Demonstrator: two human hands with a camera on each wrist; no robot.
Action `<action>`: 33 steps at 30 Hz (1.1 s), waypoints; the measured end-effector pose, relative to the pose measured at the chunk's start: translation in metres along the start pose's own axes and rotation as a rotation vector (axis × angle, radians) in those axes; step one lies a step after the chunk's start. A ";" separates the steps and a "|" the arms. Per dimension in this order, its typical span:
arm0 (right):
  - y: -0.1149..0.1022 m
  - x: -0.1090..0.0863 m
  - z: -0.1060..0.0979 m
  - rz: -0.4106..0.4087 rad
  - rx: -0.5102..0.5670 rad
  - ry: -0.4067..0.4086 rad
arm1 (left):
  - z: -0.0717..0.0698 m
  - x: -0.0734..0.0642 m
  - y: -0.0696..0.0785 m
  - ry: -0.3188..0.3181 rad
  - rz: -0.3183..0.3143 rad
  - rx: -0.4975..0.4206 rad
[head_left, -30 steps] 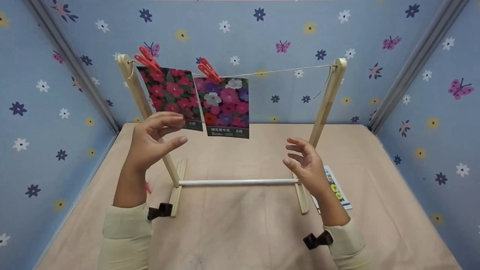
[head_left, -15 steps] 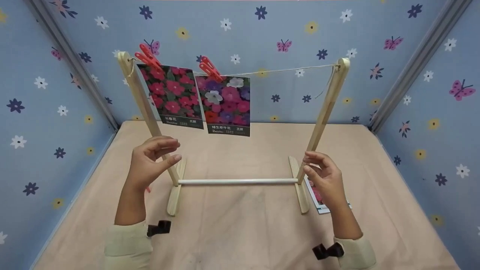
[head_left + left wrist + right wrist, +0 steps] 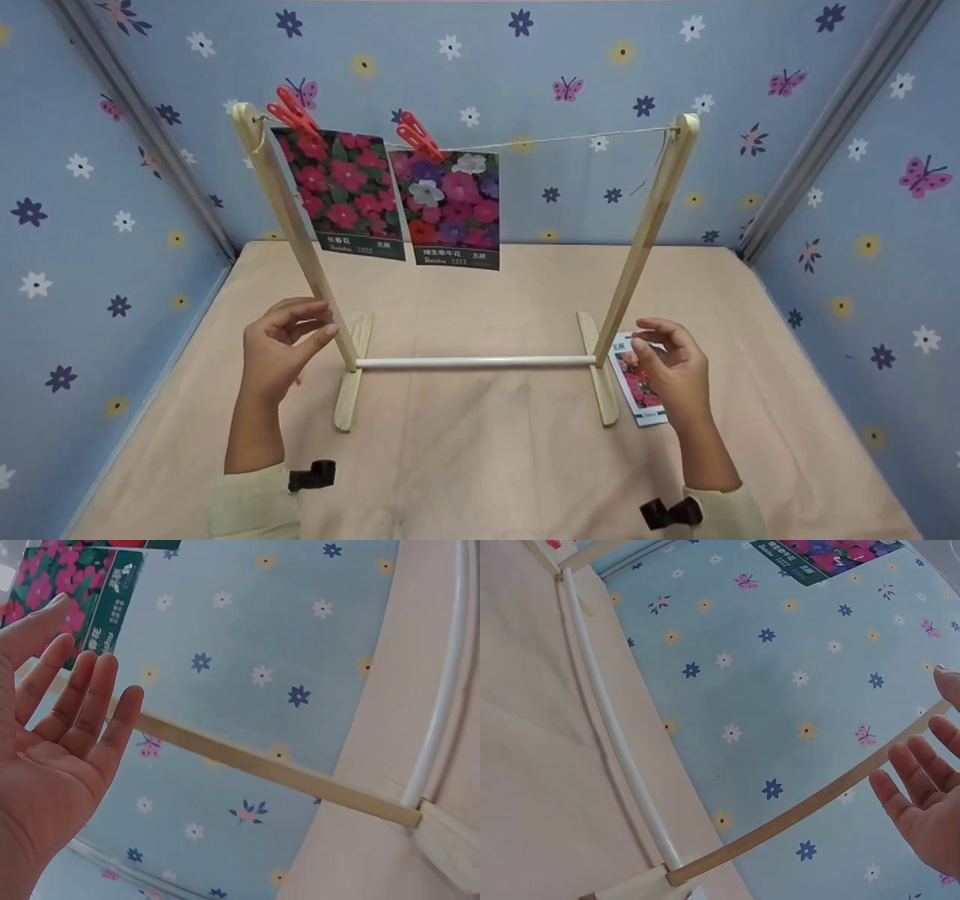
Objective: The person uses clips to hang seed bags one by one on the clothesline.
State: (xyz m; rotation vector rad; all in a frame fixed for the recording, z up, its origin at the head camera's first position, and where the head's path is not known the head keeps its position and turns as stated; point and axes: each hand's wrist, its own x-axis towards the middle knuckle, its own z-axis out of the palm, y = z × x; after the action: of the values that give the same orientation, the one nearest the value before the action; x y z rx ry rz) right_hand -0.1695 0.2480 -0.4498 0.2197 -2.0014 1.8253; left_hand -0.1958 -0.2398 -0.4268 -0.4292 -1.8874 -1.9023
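My left hand point(image 3: 285, 349) is held beside the left post point(image 3: 296, 232) of a wooden stand, fingers loosely bent and holding nothing. In the left wrist view, the left palm point(image 3: 56, 772) shows bare with fingers spread. Right of the stand, my right hand point(image 3: 676, 371) is nearest a white-edged card with a flower photo point(image 3: 637, 382), partly covering it in the head view. The right fingers are relaxed, with nothing between them. Two flower cards hang from the string point(image 3: 570, 139): a pink one point(image 3: 345, 195) and a mixed-colour one point(image 3: 454, 206), each under a red clothespin point(image 3: 418, 136).
A white crossbar point(image 3: 476, 363) joins the stand's two wooden feet, with the right post point(image 3: 649, 240) rising at the other end. Part of something red point(image 3: 298, 380) shows behind the left hand. Flower-patterned walls point(image 3: 570, 45) enclose the cloth-covered table point(image 3: 465, 465).
Both hands have come down from the height of the hanging cards. The right hand has also moved rightward to the card on the table. Both cards stay hanging on the string.
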 end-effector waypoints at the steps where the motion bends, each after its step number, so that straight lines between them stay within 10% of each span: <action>1: 0.002 -0.001 -0.002 0.003 -0.001 0.012 | -0.002 -0.001 -0.002 0.015 -0.007 -0.006; 18: 0.028 -0.016 -0.029 0.187 -0.142 0.213 | -0.035 -0.029 -0.043 0.277 -0.152 0.094; 33: 0.053 -0.020 -0.066 0.138 -0.161 0.312 | -0.055 -0.047 -0.062 0.394 -0.345 0.221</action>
State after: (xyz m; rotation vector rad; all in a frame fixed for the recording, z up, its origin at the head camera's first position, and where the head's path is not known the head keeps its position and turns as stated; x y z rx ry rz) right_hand -0.1588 0.3161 -0.5030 -0.2427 -1.9646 1.6469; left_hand -0.1820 -0.2918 -0.5054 0.3387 -1.9528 -1.7821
